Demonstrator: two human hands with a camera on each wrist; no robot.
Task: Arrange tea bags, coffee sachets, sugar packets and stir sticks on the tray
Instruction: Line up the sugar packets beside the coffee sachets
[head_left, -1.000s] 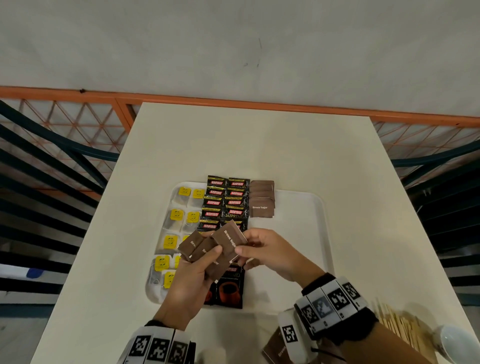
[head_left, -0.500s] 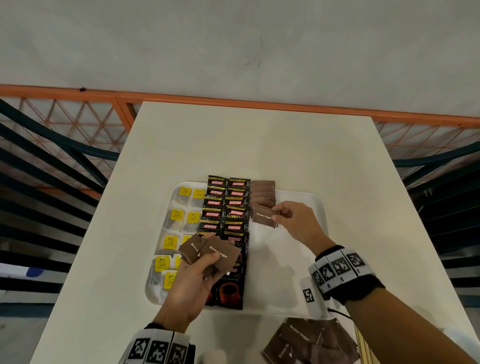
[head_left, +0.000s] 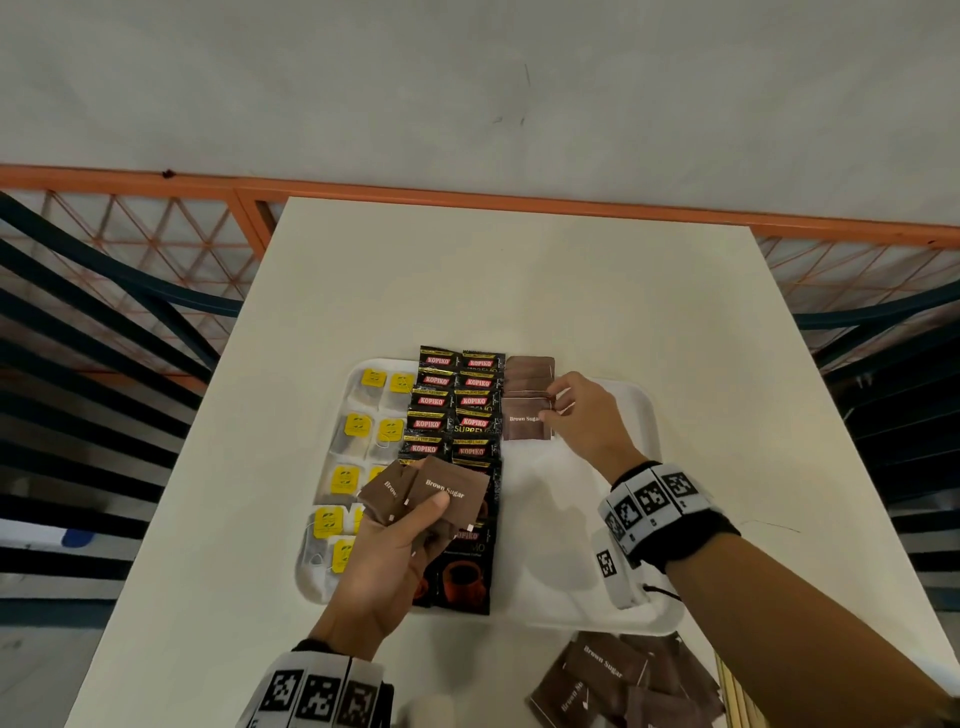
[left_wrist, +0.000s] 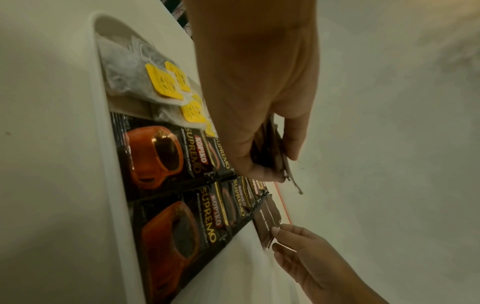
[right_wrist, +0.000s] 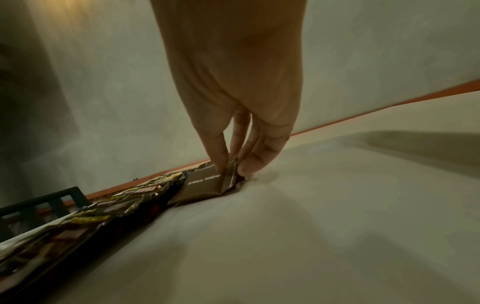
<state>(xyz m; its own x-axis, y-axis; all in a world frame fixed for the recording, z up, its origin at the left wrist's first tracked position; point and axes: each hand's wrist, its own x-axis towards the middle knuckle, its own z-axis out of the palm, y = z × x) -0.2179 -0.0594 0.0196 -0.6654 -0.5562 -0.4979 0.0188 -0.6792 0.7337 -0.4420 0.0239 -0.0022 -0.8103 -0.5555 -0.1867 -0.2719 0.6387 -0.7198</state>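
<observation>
On the white tray (head_left: 597, 597) lie tea bags (head_left: 358, 431) with yellow tags at the left, black coffee sachets (head_left: 457, 405) in the middle, and a short overlapping row of brown sugar packets (head_left: 527, 410) to their right. My right hand (head_left: 558, 410) pinches the right edge of the front sugar packet (right_wrist: 205, 185) of that row, which lies flat on the tray. My left hand (head_left: 400, 545) hovers over the near coffee sachets and grips a fan of brown sugar packets (head_left: 447, 493) between thumb and fingers, seen edge-on as held packets (left_wrist: 272, 148) in the left wrist view.
A loose pile of more brown sugar packets (head_left: 623, 680) lies on the table in front of the tray, with wooden stir sticks (head_left: 737, 696) just right of it. An orange rail (head_left: 519, 200) runs along the table's far edge. Dark chair backs flank both sides.
My right hand took one sugar packet from the fan in my left hand, carried it to the far row and set it down at the row's front. The left hand barely moved.
</observation>
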